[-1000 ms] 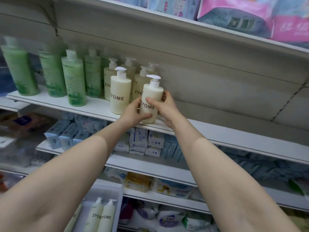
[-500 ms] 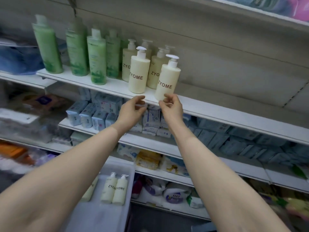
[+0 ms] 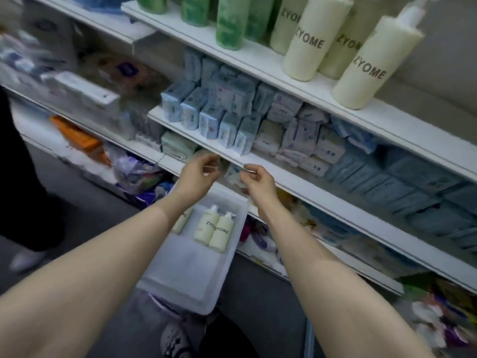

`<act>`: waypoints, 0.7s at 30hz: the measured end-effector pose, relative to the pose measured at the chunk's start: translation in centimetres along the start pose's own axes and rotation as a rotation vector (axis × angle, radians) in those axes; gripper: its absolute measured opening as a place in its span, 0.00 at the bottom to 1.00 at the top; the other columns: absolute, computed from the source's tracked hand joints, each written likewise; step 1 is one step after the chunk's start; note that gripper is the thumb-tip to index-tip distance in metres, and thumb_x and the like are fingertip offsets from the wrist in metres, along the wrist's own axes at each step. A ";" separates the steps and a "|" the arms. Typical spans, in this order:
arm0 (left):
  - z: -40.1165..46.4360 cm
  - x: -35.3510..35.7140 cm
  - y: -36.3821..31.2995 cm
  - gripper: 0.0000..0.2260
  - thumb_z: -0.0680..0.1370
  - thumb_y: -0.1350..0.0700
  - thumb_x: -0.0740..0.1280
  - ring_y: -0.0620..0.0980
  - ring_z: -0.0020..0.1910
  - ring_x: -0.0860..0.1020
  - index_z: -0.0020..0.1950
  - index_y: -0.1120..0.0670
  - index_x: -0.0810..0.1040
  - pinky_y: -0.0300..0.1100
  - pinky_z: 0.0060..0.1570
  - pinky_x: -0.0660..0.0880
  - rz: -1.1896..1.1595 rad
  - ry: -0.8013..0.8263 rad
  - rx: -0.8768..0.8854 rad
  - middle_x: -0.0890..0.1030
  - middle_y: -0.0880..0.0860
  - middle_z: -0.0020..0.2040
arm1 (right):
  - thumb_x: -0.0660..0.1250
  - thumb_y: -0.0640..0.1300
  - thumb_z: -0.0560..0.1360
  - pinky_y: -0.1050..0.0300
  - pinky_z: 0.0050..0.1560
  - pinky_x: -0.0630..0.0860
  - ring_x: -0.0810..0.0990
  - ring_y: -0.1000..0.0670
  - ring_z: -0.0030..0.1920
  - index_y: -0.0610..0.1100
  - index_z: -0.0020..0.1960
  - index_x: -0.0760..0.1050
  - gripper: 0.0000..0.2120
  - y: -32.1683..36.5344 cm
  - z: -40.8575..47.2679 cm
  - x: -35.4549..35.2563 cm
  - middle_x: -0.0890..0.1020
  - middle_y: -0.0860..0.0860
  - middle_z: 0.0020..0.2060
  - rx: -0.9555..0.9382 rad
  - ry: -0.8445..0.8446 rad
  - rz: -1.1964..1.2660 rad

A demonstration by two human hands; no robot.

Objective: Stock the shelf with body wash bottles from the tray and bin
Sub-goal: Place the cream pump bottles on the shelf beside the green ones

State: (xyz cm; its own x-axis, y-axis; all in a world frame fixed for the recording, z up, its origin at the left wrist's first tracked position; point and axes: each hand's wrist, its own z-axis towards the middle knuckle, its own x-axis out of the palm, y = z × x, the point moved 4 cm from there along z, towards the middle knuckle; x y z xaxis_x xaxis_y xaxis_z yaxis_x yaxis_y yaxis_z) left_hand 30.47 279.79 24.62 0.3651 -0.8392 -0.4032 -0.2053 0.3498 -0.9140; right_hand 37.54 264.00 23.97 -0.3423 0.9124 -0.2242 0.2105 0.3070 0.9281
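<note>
Cream-coloured plastic pump bottles printed ZYOME (image 3: 375,65) stand upright in a cluster on the white top shelf (image 3: 258,62), just right of a row of green bottles (image 3: 229,24). Two more cream ZYOME bottles (image 3: 214,229) lie side by side, touching, in a pale translucent plastic tray (image 3: 180,275) down by the floor, and a third (image 3: 182,220) shows partly behind the left forearm. Both bare hands hang in the air above the tray's far end, in front of the second shelf's edge (image 3: 284,174). The left hand (image 3: 197,173) has its fingers loosely curled with thumb and fingertips close together, holding nothing. The right hand (image 3: 258,180) is likewise loosely curled and carries nothing. Pale blue wrapped packets (image 3: 219,109) fill the second shelf. A patterned shoe (image 3: 175,339) shows at the bottom edge, and a dark-clothed figure (image 3: 20,189) stands at left.
</note>
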 end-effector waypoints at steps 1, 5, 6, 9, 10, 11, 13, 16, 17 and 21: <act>-0.3 -0.2 1.8 0.17 0.77 0.62 0.68 0.49 0.54 0.80 0.66 0.55 0.76 0.42 0.56 0.75 0.012 -0.008 -0.041 0.81 0.53 0.57 | 0.66 0.39 0.80 0.50 0.55 0.79 0.79 0.50 0.51 0.46 0.59 0.74 0.09 -1.2 0.3 1.1 0.79 0.51 0.48 0.026 0.032 -0.001; -1.7 -0.5 8.1 0.19 0.76 0.62 0.68 0.46 0.57 0.78 0.67 0.53 0.75 0.32 0.54 0.70 0.030 -0.052 -0.234 0.80 0.51 0.59 | 0.67 0.42 0.80 0.50 0.58 0.80 0.80 0.52 0.49 0.48 0.61 0.74 0.11 -6.1 2.0 5.1 0.79 0.48 0.54 0.120 0.164 -0.039; -2.0 -0.5 9.4 0.19 0.76 0.62 0.69 0.47 0.58 0.78 0.67 0.53 0.75 0.33 0.56 0.69 0.038 -0.064 -0.270 0.80 0.51 0.60 | 0.66 0.42 0.80 0.51 0.58 0.79 0.79 0.52 0.49 0.47 0.63 0.74 0.12 -7.2 2.4 6.0 0.78 0.46 0.56 0.155 0.190 -0.034; -2.9 -0.2 13.3 0.20 0.76 0.60 0.70 0.45 0.58 0.77 0.68 0.54 0.75 0.36 0.57 0.70 0.037 -0.088 -0.369 0.78 0.47 0.59 | 0.65 0.41 0.80 0.50 0.61 0.78 0.78 0.53 0.51 0.44 0.68 0.72 0.16 -10.4 3.7 8.7 0.77 0.47 0.56 0.243 0.276 -0.026; -3.2 0.0 14.7 0.21 0.76 0.60 0.70 0.45 0.59 0.77 0.69 0.54 0.74 0.36 0.58 0.70 0.040 -0.090 -0.403 0.78 0.46 0.60 | 0.65 0.41 0.81 0.50 0.62 0.78 0.78 0.53 0.52 0.44 0.69 0.72 0.17 -11.5 4.1 9.5 0.77 0.48 0.55 0.265 0.304 -0.028; -3.4 0.2 16.1 0.22 0.76 0.60 0.70 0.46 0.61 0.76 0.70 0.54 0.73 0.36 0.59 0.70 0.049 -0.090 -0.438 0.77 0.48 0.63 | 0.65 0.41 0.81 0.51 0.62 0.78 0.78 0.53 0.53 0.44 0.69 0.71 0.17 -12.6 4.5 10.2 0.77 0.49 0.55 0.288 0.328 -0.029; -3.8 0.8 18.7 0.24 0.77 0.60 0.69 0.48 0.63 0.75 0.72 0.53 0.71 0.37 0.60 0.69 0.071 -0.094 -0.492 0.76 0.50 0.67 | 0.65 0.41 0.81 0.53 0.61 0.77 0.78 0.54 0.53 0.44 0.70 0.71 0.18 -14.8 5.5 11.6 0.77 0.48 0.56 0.335 0.363 -0.042; -4.0 1.7 22.1 0.26 0.77 0.58 0.69 0.51 0.67 0.72 0.74 0.53 0.67 0.41 0.65 0.68 0.126 -0.076 -0.550 0.71 0.52 0.71 | 0.65 0.43 0.81 0.53 0.63 0.77 0.78 0.56 0.51 0.45 0.72 0.70 0.20 -18.3 7.2 13.5 0.77 0.48 0.59 0.410 0.396 -0.065; -4.0 2.1 23.2 0.27 0.78 0.58 0.69 0.51 0.69 0.70 0.75 0.52 0.65 0.44 0.68 0.67 0.137 -0.063 -0.579 0.70 0.52 0.72 | 0.65 0.44 0.81 0.53 0.63 0.76 0.78 0.57 0.50 0.45 0.72 0.69 0.20 -19.3 7.7 14.0 0.77 0.48 0.60 0.436 0.406 -0.072; -3.5 3.5 27.4 0.30 0.77 0.56 0.69 0.53 0.71 0.68 0.77 0.53 0.62 0.50 0.71 0.65 0.179 -0.058 -0.611 0.66 0.53 0.75 | 0.64 0.44 0.81 0.52 0.65 0.75 0.77 0.57 0.47 0.45 0.74 0.67 0.22 -22.9 10.2 15.7 0.75 0.48 0.62 0.499 0.431 -0.111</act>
State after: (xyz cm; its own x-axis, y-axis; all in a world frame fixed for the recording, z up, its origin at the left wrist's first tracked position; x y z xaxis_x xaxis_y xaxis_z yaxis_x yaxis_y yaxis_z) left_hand 22.92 284.95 -1.66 0.3224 -0.7597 -0.5648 -0.7421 0.1676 -0.6490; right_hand 36.69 274.08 -3.82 -0.7001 0.7101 -0.0755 0.5159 0.5761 0.6340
